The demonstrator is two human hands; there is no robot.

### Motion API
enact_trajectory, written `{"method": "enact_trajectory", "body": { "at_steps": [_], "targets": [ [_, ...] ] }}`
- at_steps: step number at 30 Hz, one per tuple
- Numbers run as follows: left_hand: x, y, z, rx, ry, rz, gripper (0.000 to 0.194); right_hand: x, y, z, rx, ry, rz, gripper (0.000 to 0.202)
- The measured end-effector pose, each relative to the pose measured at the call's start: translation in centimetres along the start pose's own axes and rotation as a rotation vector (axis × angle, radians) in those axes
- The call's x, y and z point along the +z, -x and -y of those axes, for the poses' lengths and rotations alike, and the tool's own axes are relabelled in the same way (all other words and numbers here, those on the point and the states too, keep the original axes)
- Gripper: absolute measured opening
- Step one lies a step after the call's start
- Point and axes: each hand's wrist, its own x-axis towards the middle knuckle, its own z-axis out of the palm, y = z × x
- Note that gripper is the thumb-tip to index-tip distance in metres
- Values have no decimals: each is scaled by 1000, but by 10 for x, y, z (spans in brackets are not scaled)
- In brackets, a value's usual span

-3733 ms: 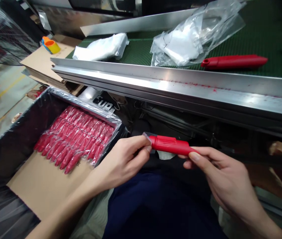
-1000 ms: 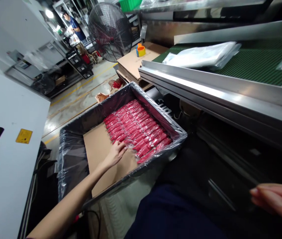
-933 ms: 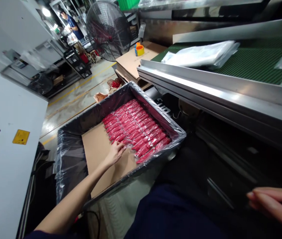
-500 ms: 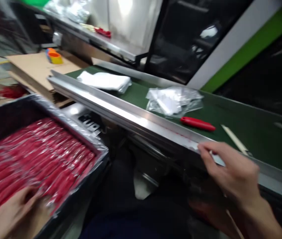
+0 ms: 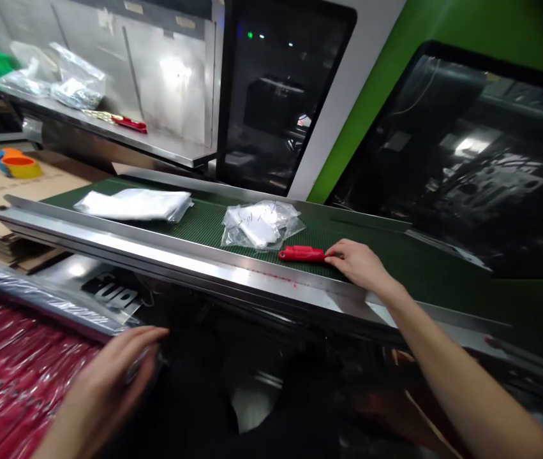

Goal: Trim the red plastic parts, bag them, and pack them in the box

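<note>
Your right hand (image 5: 360,264) pinches one end of the red handle (image 5: 302,254) on the green belt (image 5: 207,231), left hand (image 5: 108,373) half-curled, seemingly empty; so short a hold could let it twist loose

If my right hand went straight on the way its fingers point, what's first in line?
The red piece, right at the right hand's fingertips; beyond it, perhaps the clear plastic bag's edge, though depth is unclear.

Handle (image 5: 302,254) on belt (image 5: 424,271), bags (image 5: 261,224) left of it
</note>
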Motion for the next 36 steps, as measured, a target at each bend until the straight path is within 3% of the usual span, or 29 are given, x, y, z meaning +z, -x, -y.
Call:
{"method": "enact_trajectory", "body": {
  "at_steps": [2,4,7,9,12,15,17,26,36],
  "targets": [
    [22,-16,-44,147,47,-14,25,-10,11,13,-47,-19,-112,21],
    [39,-26,-84,181,172,14,28,-22,32,29,-119,-42,-260,17],
    [51,-34,-122,-1,467,27,31,-38,78,60,-225,-61,-444,10],
    [54,-33,-134,-189,651,53,35,-44,108,82,-273,-71,-485,25],
    [52,-25,-143,-355,797,155,41,-44,141,108,-383,-172,-447,39],
    [44,-13,-150,-419,884,156,35,-33,156,121,-326,-323,-422,40],
    [37,-7,-153,-436,911,134,32,-24,160,124,-267,-367,-406,42],
    [19,11,-144,-481,783,153,26,-5,171,127,-280,-414,-321,50],
    [17,17,-145,-509,838,146,30,25,198,131,131,-725,-171,15]
  ]
}}
